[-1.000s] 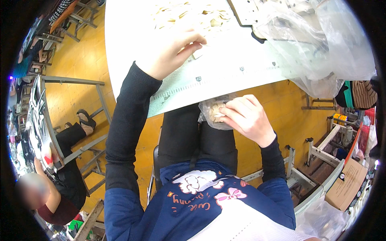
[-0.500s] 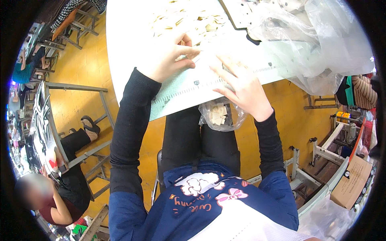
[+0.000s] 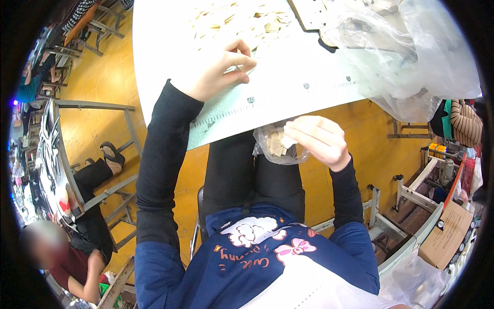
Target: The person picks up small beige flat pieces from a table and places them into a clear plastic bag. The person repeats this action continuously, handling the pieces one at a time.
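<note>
Over the white table (image 3: 180,116), my left hand (image 3: 218,72) is closed in a pinch, fingertips curled toward the thumb; what they hold, if anything, is too small to make out. My right hand (image 3: 321,140) is below the table's front edge, fingers pressed together on a small cream piece (image 3: 289,138). Directly under that piece is a clear plastic bag (image 3: 293,158) at the table edge above my lap, with several similar cream pieces (image 3: 278,144) inside. Many more small cream pieces (image 3: 262,23) lie scattered on the far part of the table.
Large clear plastic bags (image 3: 432,56) cover the table's right side beside a dark-edged white panel (image 3: 309,15). Ruler marks run along the near edge. A person (image 3: 77,268) sits at a metal-framed table on the left. Right stand metal frames and a cardboard box (image 3: 446,234).
My right hand has moved from above the table down and toward me, to the bag, its spread fingers now closed on a cream piece. My left hand has barely moved.
</note>
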The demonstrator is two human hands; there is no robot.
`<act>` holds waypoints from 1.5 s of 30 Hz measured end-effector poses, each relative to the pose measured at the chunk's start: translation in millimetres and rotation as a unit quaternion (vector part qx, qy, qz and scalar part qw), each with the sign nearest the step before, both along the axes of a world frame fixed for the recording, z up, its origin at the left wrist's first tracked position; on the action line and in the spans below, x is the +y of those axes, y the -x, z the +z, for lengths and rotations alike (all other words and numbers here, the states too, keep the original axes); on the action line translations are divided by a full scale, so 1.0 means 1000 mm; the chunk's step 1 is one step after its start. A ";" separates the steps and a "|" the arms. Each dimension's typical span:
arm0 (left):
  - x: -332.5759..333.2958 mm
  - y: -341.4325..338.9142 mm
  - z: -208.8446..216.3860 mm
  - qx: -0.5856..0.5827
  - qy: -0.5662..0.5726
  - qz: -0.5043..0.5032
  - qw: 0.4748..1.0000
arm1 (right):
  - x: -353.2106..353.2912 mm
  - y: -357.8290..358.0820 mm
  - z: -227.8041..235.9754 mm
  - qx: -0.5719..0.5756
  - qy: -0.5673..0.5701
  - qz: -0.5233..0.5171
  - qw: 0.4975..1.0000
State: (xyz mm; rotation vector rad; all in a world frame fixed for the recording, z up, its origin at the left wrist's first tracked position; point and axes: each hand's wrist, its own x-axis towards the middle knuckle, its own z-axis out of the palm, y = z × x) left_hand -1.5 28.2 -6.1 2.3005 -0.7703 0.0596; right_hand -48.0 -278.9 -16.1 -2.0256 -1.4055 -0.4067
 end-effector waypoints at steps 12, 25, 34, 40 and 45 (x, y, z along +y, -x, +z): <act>0.007 -0.001 0.003 0.024 0.001 -0.003 1.000 | 0.001 0.001 0.024 0.086 -0.015 -0.071 0.994; -0.058 0.119 -0.001 -0.133 0.087 0.288 0.944 | 0.087 -0.056 0.014 0.050 0.037 -0.038 0.997; -0.123 0.176 -0.016 0.031 0.244 0.287 0.926 | 0.075 -0.053 0.013 0.085 0.004 -0.070 0.994; -0.137 0.184 -0.032 0.077 0.155 0.338 0.925 | 0.094 -0.063 0.011 0.029 0.001 -0.105 0.994; -0.146 0.181 -0.048 0.060 0.134 0.389 0.910 | 0.105 -0.068 0.007 -0.072 0.088 -0.125 0.986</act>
